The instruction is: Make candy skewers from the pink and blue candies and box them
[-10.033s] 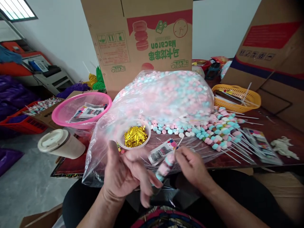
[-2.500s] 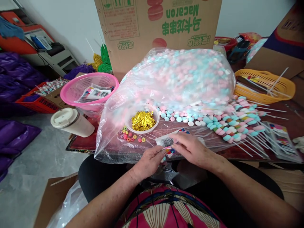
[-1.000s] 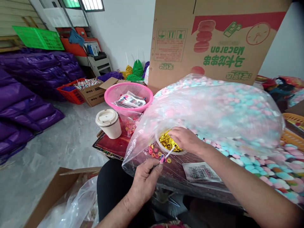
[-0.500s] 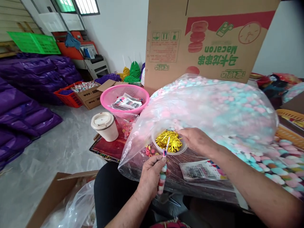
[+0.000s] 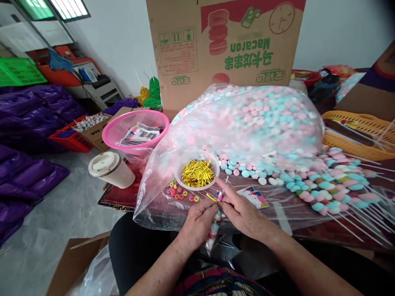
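Note:
My left hand (image 5: 199,220) is closed around the upper part of a bagged marshmallow skewer (image 5: 212,233), which hangs downward over my lap. A gold twist tie (image 5: 211,197) sticks out at the gathered neck of the bag, just above my left thumb. With its thumb and fingers pinched at that same neck, my right hand (image 5: 243,209) meets the left one; its index finger points forward. The fingers cover most of the tie. Just beyond the hands stands a clear round bowl (image 5: 176,174) of gold twist ties (image 5: 198,173). Ring-shaped candies (image 5: 182,193) lie beside it.
A large clear bag of pastel marshmallows (image 5: 256,119) fills the table's middle. Marshmallow skewers (image 5: 336,185) are piled at right, near an orange basket (image 5: 370,148). A lidded cup (image 5: 111,169) and a pink basket (image 5: 106,137) stand at left. Behind rises a cardboard box (image 5: 182,92).
My right hand has come back from the bowl to the bag's neck, where a gold twist tie now shows. The view has turned to the right.

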